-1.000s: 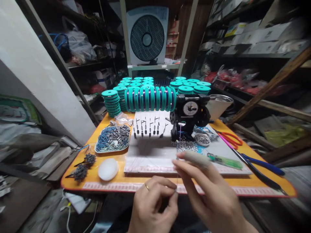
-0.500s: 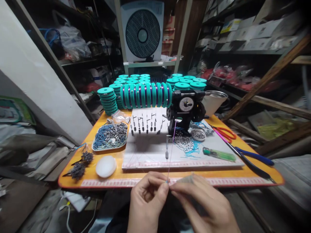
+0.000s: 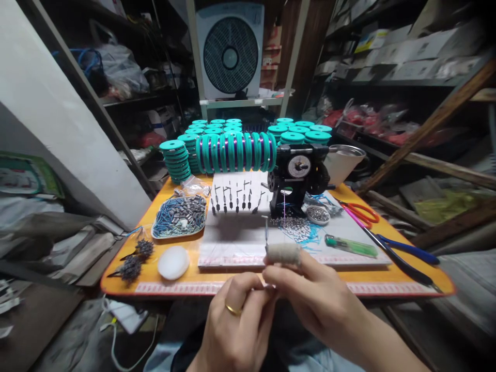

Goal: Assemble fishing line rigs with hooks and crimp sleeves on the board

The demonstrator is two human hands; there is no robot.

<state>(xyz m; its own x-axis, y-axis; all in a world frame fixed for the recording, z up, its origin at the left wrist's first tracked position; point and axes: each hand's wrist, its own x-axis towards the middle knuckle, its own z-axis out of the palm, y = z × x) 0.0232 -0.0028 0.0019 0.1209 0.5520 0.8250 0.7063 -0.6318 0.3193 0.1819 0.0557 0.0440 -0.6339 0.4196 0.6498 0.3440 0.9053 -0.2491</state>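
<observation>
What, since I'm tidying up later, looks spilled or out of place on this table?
Small silvery beads and blue slivers lie scattered on the white board, outside the round dish holding similar pieces. They look spilled, though perhaps spread deliberately.

The left hand (image 3: 238,323) curls inward, knuckles up, fingertips drawn together toward one o'clock. The right hand (image 3: 320,289) meets it at the fingertips, pointing to ten o'clock, one wrapped finger (image 3: 284,254) raised above the rest; its forearm (image 3: 375,328) slants in from four o'clock.
</observation>
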